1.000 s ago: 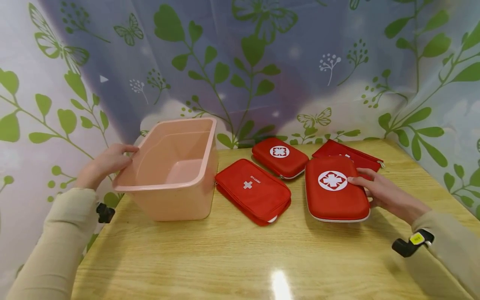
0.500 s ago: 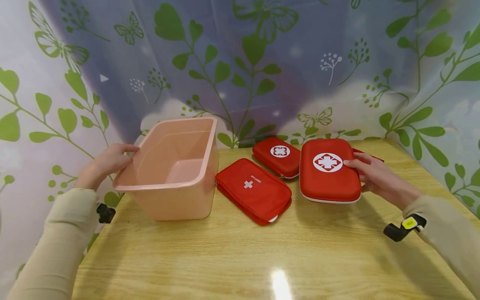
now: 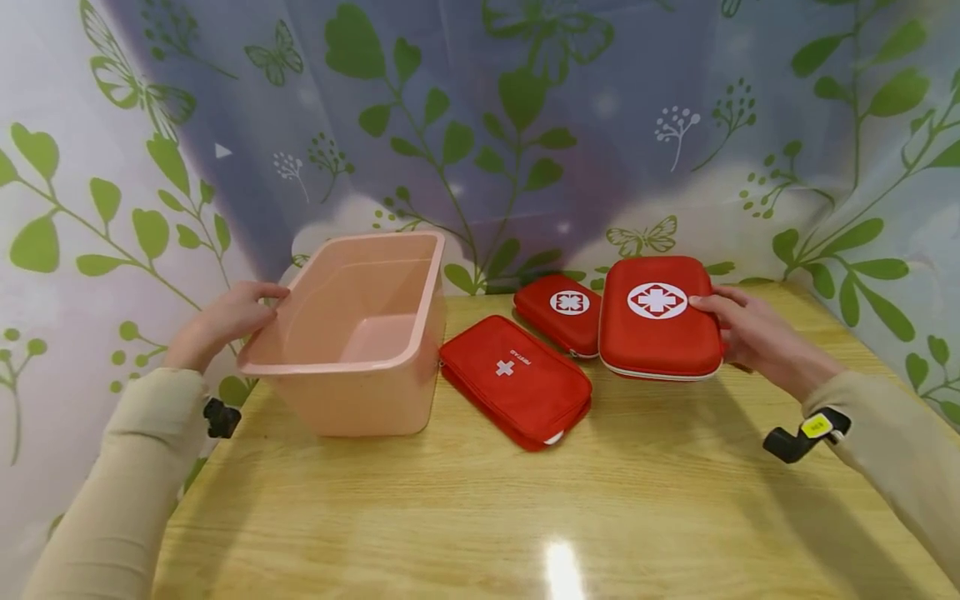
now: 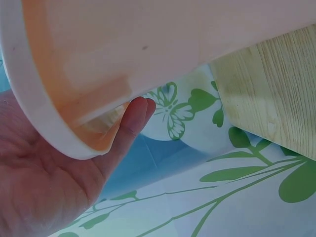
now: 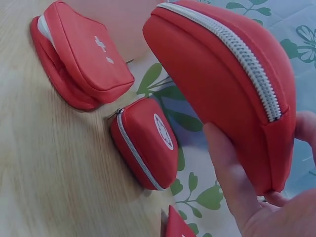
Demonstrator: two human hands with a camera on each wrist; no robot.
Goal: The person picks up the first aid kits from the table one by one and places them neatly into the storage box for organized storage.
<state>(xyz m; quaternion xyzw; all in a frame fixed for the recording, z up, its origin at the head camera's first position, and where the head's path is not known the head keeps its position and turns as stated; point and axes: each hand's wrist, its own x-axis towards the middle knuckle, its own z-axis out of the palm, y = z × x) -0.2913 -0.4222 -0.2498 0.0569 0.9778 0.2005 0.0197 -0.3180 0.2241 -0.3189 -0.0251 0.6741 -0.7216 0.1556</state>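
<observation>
My right hand [image 3: 757, 333] holds a red hard-shell first aid case [image 3: 658, 342] by its right side, thumb on top near the white cross emblem. In the right wrist view the case's white zipper [image 5: 247, 54] curves along its edge, and the case is raised over the table. My left hand [image 3: 228, 321] grips the left rim of a pink plastic tub [image 3: 352, 400]; the left wrist view shows a digit under the rim [image 4: 37, 103]. A flat red first aid pouch [image 3: 517, 392] lies beside the tub. Behind it sits a smaller red case [image 3: 547, 317], partly covered by the held one.
The wooden table [image 3: 450, 517] spreads out in front of the tub and pouches. Behind and at the sides hangs a curtain [image 3: 615, 150] printed with leaves and butterflies. A red corner of another pouch [image 5: 177, 227] shows low in the right wrist view.
My right hand has lifted the first aid case up and toward the back, slightly to the left; it now hides the pouch behind it. The left hand stays on the tub's rim.
</observation>
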